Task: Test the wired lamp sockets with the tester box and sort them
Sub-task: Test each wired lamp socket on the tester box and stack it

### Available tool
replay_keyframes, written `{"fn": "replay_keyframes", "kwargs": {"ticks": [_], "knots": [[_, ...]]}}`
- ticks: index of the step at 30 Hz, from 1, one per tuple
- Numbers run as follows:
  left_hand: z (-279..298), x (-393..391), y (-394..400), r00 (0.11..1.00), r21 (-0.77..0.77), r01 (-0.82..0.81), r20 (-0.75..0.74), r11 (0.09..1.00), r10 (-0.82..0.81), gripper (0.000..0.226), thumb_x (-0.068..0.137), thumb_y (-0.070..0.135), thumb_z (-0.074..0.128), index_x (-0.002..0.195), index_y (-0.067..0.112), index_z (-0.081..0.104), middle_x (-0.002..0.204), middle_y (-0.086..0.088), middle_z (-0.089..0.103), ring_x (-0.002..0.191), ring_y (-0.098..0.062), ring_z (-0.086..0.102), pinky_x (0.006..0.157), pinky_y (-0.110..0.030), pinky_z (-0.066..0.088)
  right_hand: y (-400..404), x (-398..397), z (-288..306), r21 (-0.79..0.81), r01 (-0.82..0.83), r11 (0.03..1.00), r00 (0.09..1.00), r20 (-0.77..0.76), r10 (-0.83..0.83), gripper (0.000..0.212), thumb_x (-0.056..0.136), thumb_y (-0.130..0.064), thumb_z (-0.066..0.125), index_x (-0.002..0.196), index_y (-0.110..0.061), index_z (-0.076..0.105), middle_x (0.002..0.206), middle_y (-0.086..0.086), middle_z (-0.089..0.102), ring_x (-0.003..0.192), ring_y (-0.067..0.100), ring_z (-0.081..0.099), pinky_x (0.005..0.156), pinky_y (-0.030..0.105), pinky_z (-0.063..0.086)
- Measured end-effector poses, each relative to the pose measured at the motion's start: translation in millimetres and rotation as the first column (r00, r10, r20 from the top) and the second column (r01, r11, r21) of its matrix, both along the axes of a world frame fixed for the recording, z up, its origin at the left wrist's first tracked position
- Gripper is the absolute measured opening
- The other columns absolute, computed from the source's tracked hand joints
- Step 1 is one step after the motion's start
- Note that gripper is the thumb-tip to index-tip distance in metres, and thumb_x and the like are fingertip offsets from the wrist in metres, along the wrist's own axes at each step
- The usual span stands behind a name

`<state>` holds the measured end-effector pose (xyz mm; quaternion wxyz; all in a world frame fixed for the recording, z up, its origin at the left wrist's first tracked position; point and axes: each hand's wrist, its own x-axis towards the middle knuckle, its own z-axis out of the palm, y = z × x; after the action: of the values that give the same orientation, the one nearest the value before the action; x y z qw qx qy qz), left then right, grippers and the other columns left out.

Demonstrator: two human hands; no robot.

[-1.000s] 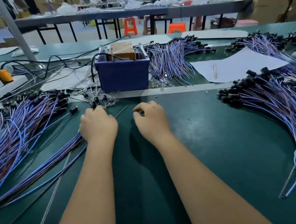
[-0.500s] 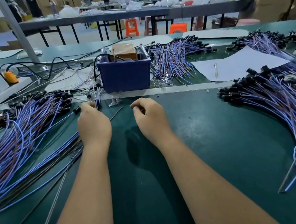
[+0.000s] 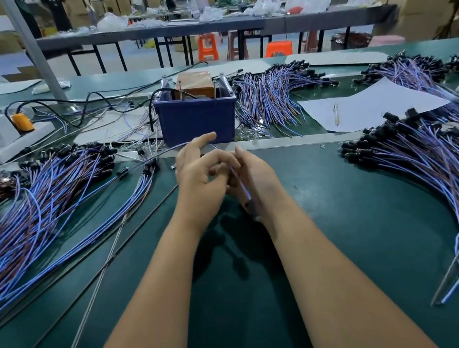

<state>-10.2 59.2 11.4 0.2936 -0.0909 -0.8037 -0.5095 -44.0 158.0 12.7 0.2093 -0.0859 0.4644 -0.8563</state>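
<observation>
Head view: hands now together, raised; right hand [image 3: 256,178] grip holding wired socket [image 3: 242,187]; left hand [image 3: 197,178] released

A bare stretch of green table [image 3: 350,230] runs from the near edge up between the two forearms and out to the right, open for a hand to pass. On the left, a wide fan of blue wires [image 3: 36,226] covers the surface, with a thin metal rod [image 3: 96,286] lying slantwise beside it. On the right, a curved heap of wired sockets [image 3: 445,171] closes off that side. Straight ahead, the blue box [image 3: 198,122] stands just behind the hands, flanked by another wire bundle [image 3: 267,99] and a sheet of paper [image 3: 367,105] with a pen on it
</observation>
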Motion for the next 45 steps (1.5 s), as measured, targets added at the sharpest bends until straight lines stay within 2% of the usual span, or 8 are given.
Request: {"fn": "replay_keyframes", "kwargs": {"ticks": [4, 11, 15, 19, 23, 27, 34, 45], "knots": [[2, 5, 10, 0.979, 0.27, 0.167, 0.064, 0.948, -0.191, 0.032, 0.071, -0.007, 0.043, 0.062, 0.016, 0.064, 0.128, -0.003, 0.057, 0.104, -0.01, 0.058, 0.067, -0.024, 0.051, 0, -1, -2, -0.034, 0.015, 0.999, 1.0, 0.005, -0.015, 0.035, 0.104, -0.031, 0.036, 0.094, -0.01, 0.062, 0.081, 0.005, 0.054, 0.07, 0.015, 0.053, 0.058, 0.023, 0.042], [4, 5, -6, 0.972, 0.626, 0.185, 0.0, 0.757, -0.237, 0.033, 0.071, 0.003, 0.042, 0.059, 0.011, 0.071, 0.091, -0.011, 0.075, 0.096, -0.024, 0.068, 0.09, -0.036, 0.053, 0, -2, -5, 0.127, 0.165, 0.978, 0.979, -0.138, -0.147, 0.016, 0.095, -0.012, 0.058, 0.08, -0.008, 0.063, 0.055, -0.001, 0.056, 0.047, 0.01, 0.045, 0.05, 0.021, 0.035], [-1, -4, -12, 0.986, 0.726, -0.118, 0.169, 0.677, -0.009, 0.03, 0.09, -0.001, 0.044, 0.077, 0.014, 0.067, 0.075, -0.001, 0.069, 0.075, -0.016, 0.065, 0.072, -0.028, 0.054, -1, 0, -7, 0.249, 0.158, 0.955, 0.971, -0.217, -0.104, 0.007, 0.089, -0.009, 0.067, 0.082, -0.011, 0.067, 0.058, -0.001, 0.061, 0.048, 0.008, 0.05, 0.049, 0.018, 0.042], [-2, -9, -17, 0.977, 0.768, -0.109, 0.198, 0.631, -0.072, 0.026, 0.101, 0.017, 0.048, 0.082, 0.015, 0.066, 0.074, 0.002, 0.069, 0.067, -0.01, 0.064, 0.061, -0.022, 0.054, -2, 1, -9, 0.308, 0.119, 0.944, 0.948, -0.317, -0.016, 0.009, 0.086, -0.004, 0.069, 0.08, -0.01, 0.068, 0.06, -0.005, 0.064, 0.052, 0.003, 0.055, 0.052, 0.015, 0.045], [-3, -12, -20, 0.979, 0.74, -0.147, 0.203, 0.656, -0.009, 0.022, 0.099, 0.015, 0.055, 0.081, 0.018, 0.068, 0.067, 0.006, 0.066, 0.06, -0.007, 0.057, 0.052, -0.017, 0.047, -4, 3, -10, 0.43, 0.101, 0.897, 0.915, -0.394, 0.086, 0.01, 0.084, -0.005, 0.072, 0.078, -0.012, 0.066, 0.061, -0.009, 0.063, 0.053, 0.001, 0.053, 0.051, 0.015, 0.043], [-3, -12, -22, 0.957, 0.662, -0.161, 0.287, 0.732, -0.049, 0.017, 0.094, 0.014, 0.062, 0.08, 0.019, 0.071, 0.059, 0.009, 0.066, 0.054, -0.002, 0.057, 0.052, -0.014, 0.043, -7, -2, -10, 0.359, 0.281, 0.89, 0.928, -0.337, -0.157, 0.009, 0.09, -0.023, 0.068, 0.085, -0.017, 0.063, 0.064, -0.009, 0.058, 0.049, 0.003, 0.049, 0.048, 0.018, 0.04], [-10, -7, -7, 0.929, 0.332, 0.006, 0.346, 0.943, -0.128, 0.019, 0.093, 0.011, 0.062, 0.08, 0.016, 0.075, 0.067, 0.002, 0.07, 0.059, -0.006, 0.059, 0.053, -0.018, 0.046, -7, -4, -11, 0.29, 0.412, 0.864, 0.873, -0.397, -0.283, 0.016, 0.088, -0.006, 0.068, 0.076, -0.017, 0.069, 0.063, -0.005, 0.066, 0.058, 0.005, 0.06, 0.058, 0.021, 0.052], [-13, -11, -7, 0.93, 0.225, -0.009, 0.361, 0.974, -0.074, 0.016, 0.091, 0.014, 0.066, 0.076, 0.013, 0.07, 0.057, 0.005, 0.064, 0.048, -0.003, 0.054, 0.049, -0.015, 0.044, -10, -10, -16, 0.341, 0.5, 0.796, 0.835, -0.435, -0.338, 0.023, 0.09, -0.01, 0.066, 0.068, -0.018, 0.068, 0.06, -0.005, 0.063, 0.055, 0.006, 0.055, 0.056, 0.021, 0.047]]}}
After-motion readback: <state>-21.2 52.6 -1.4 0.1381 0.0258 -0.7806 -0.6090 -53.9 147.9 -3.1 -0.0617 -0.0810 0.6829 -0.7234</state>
